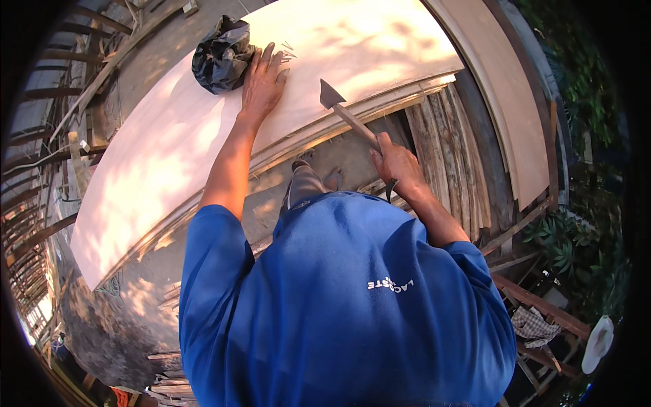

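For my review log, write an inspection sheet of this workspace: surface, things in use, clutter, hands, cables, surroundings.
Surface: large pale board, dappled with sunlight.
Things in use: wood-handled tool with a dark, wedge-shaped head; small loose nails on the board; crumpled black plastic bag.
Clutter: rough planks at right; checked cloth at lower right.
Hands: left hand spread on the board between bag and nails; right hand grips the tool's handle.
Cables: no power cable made out; thin cord-like coil by the board's lower-left corner.
Surroundings: green plants at right.
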`<state>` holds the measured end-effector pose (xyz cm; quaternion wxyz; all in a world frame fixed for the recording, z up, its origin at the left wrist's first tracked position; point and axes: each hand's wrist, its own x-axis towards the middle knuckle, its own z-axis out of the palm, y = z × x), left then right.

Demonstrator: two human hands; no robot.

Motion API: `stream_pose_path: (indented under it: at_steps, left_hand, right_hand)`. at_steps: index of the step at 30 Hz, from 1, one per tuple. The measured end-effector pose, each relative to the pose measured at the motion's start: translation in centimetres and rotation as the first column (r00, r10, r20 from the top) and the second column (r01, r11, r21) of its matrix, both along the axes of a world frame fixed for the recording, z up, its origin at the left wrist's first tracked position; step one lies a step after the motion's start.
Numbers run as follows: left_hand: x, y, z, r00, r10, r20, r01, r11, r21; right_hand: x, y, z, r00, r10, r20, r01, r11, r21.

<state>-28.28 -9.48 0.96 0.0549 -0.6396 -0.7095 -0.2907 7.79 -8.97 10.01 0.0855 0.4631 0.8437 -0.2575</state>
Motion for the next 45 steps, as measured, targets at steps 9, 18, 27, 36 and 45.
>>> stream_pose_path:
  at_steps: [9,18,27,36,45]
  left_hand:
    - [-1.2,1.3,-1.5,0.995,0.086,-0.059,-0.09,0.994,-0.061]
    - [-2.5,1.2,-0.8,0.962,0.057,0.268,-0.066,0.998,0.022]
    - [-2.2,-6.4,3.1,0.607,0.242,0.757,-0.286,0.955,-0.076]
    - [-2.1,-18.7,3.7,0.137,0.342,0.93,-0.307,0.907,-0.288]
    - [-7.9,-21.8,3.6,0.089,0.311,0.946,-0.431,0.868,-0.245]
  right_hand:
    - [1.5,-1.5,-1.7,0.888,0.006,-0.459,0.087,0.98,0.18]
    - [0.2,-1.4,1.8,0.66,-0.105,-0.744,0.216,0.975,0.055]
    - [0.4,-1.4,2.4,0.796,-0.163,-0.583,0.229,0.973,0.04]
    - [-0.5,-2.6,-0.5,0.988,-0.035,-0.15,0.027,0.998,-0.054]
    - [-1.4,-6.3,-3.9,0.901,-0.188,-0.391,0.278,0.942,0.189]
